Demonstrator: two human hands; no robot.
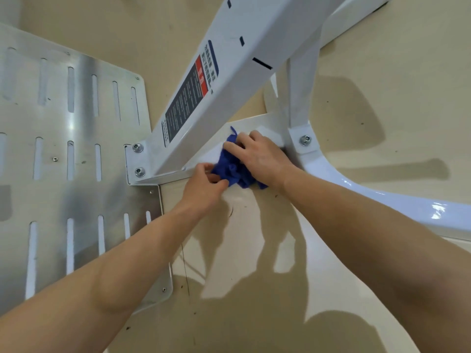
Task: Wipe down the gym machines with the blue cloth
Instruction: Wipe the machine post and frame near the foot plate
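Left hand (206, 183) pinches an edge of the bunched blue cloth (230, 171) while right hand (260, 159) presses on it, fingers extended, on the pale base panel (242, 240) at the foot of the gym machine's slanted white beam (229, 72), near the slotted metal plate (76, 154).

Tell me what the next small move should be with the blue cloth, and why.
Probably pull the blue cloth flatter, then sweep it left along the foot of the white beam toward the bolted bracket. The cloth lies bunched at that foot, the left hand pinches its edge and the right hand covers it.
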